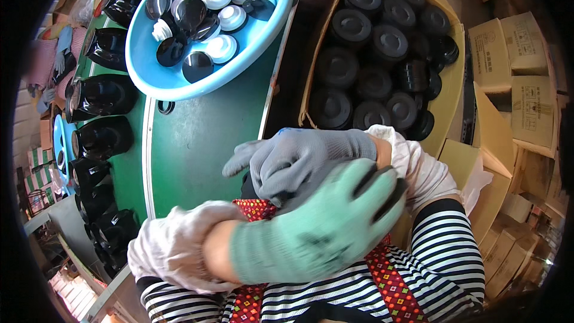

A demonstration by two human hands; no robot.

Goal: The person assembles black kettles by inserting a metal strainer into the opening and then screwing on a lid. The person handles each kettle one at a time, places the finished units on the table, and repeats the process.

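Observation:
My left hand (323,227), in a pale green glove, reaches across my lap from the lower left with its fingers bent. It lies over the lower part of my right hand (287,161), which wears a grey glove. My right index finger sticks out to the left while the other fingers curl in. A dark grey surface (308,194) shows between the two hands; whether it is a glove palm or a held piece is unclear. Motion slightly blurs the green glove. Both hands are above my striped clothing and red patterned straps (254,209).
Ahead on the green table (191,155) stands a blue basin (209,93) of black and white lids. A black ring (166,107) lies below it. Glossy black vessels (104,96) line the left. To the right, a carton (460,84) holds round black lids (391,42); more cartons (535,110) are stacked beyond.

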